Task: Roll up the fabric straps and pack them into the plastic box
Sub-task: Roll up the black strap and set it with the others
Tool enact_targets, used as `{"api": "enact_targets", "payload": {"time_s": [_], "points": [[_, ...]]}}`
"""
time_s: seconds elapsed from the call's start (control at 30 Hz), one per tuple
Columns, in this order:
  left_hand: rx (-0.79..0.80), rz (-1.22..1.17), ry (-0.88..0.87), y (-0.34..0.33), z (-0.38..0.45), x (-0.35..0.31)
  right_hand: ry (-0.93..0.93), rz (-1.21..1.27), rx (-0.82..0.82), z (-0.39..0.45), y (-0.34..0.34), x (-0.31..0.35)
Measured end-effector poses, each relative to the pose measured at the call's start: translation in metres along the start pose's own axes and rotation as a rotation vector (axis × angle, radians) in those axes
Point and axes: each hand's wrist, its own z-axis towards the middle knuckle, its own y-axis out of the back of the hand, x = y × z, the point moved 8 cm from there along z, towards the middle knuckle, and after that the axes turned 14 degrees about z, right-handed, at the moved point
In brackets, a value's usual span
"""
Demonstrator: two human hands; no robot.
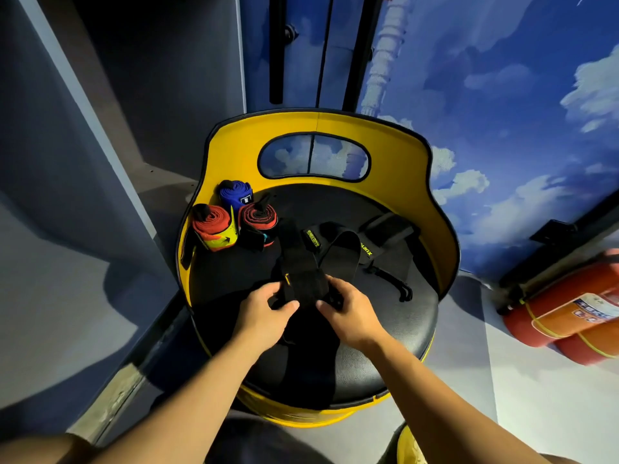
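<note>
While three rolls (234,216) already sit done on the seat (385,346), my left hand (264,313) and right hand (348,313) pinch the black strap (303,283), barely started; no plastic box in sight yet.

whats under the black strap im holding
The black strap, pinched by the left hand and right hand, lies over the chair's black seat cushion. More black strap loops behind it. Whatever lies directly beneath is covered.
</note>
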Motion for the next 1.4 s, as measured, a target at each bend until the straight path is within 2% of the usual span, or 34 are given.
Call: {"api": "enact_targets", "payload": {"time_s": [0.17, 0.33, 0.43, 0.6, 0.77, 0.9, 1.07, 1.4], "points": [[0.052, 0.059, 0.006, -0.001, 0.003, 0.003, -0.001, -0.119, 0.043, 0.003, -0.001, -0.003], [0.050, -0.031, 0.089, -0.004, 0.016, 0.001, -0.072, -0.092, -0.026, 0.019, -0.002, -0.006], [0.032, -0.167, 0.222, -0.005, 0.024, 0.003, -0.142, -0.065, -0.116, 0.032, -0.002, -0.011], [0.092, -0.465, 0.420, -0.009, 0.029, 0.000, -0.294, -0.084, -0.201, 0.042, -0.001, -0.009], [0.141, -0.692, 0.495, -0.014, 0.033, -0.005, -0.393, 0.192, -0.253, 0.052, -0.007, -0.019], [0.223, -0.757, 0.443, -0.015, 0.034, -0.017, -0.467, 0.489, -0.259, 0.049, 0.002, -0.021], [0.314, -0.782, 0.403, -0.015, 0.025, -0.025, -0.483, 0.758, -0.156, 0.038, 0.004, -0.016], [0.378, -0.886, 0.163, 0.010, 0.003, -0.065, -0.349, 0.835, 0.090, 0.005, 0.032, 0.038]]}}
